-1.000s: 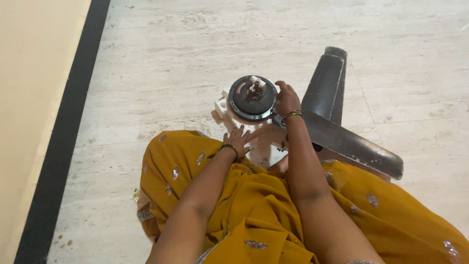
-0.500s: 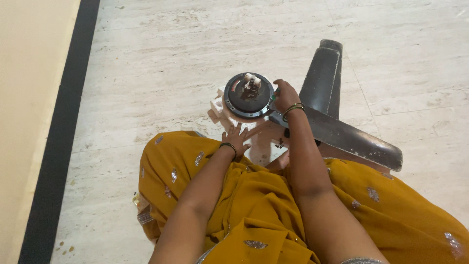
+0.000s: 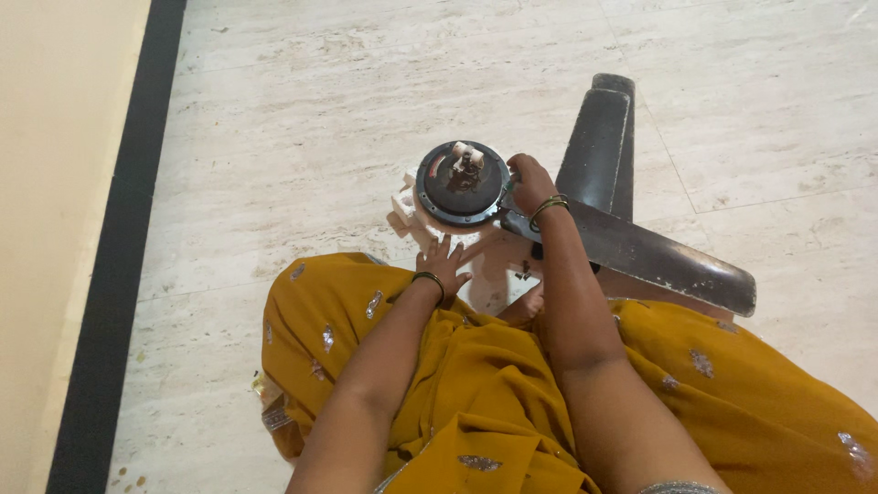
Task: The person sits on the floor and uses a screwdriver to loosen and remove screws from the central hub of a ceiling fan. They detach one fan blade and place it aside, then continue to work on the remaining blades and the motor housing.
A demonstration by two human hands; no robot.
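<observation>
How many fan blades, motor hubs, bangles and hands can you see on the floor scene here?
Fan blades: 2, one pointing away, one lying to the right
Motor hub: 1
Bangles: 2, one on the left wrist, one on the right wrist
Hands: 2, left hand, right hand
Total: 7

Single head-worn view, steeply down and close over lap, hands and marble floor [image 3: 302,119].
</observation>
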